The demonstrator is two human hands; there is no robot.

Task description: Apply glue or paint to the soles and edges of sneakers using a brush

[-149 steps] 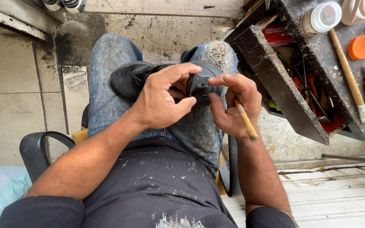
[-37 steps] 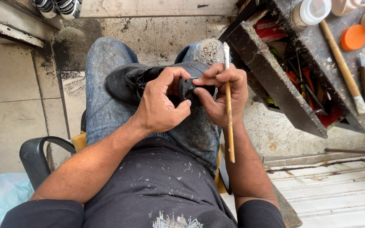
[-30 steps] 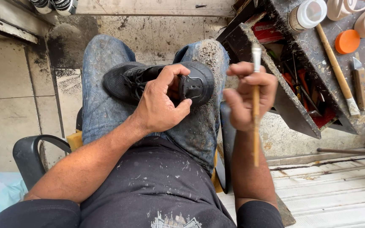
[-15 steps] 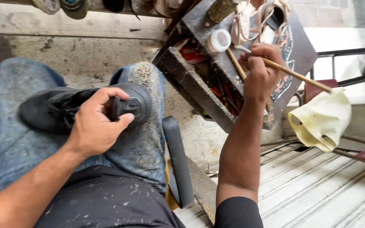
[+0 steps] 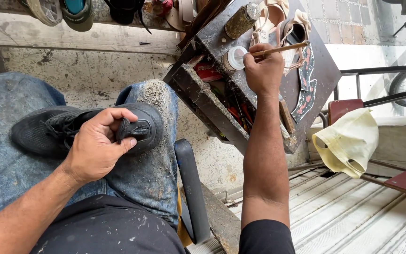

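The left hand [image 5: 97, 150] clasps the heel of the black sneaker [image 5: 85, 129] lying across the lap at 9 o'clock. At 1 o'clock the right hand [image 5: 261, 70] grips 1 wooden-handled brush [image 5: 278, 48], its tip at the small white-rimmed jar [image 5: 235, 59]: loading the brush seems the step in hand. The next move calls for carrying it steadily to the heel.

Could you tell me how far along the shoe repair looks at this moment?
Underway. The left hand pinches the heel of the black shoe lying on the lap. The right hand holds a wooden brush at the small white pot on the toolbox. Nothing shows brushed onto the heel yet.
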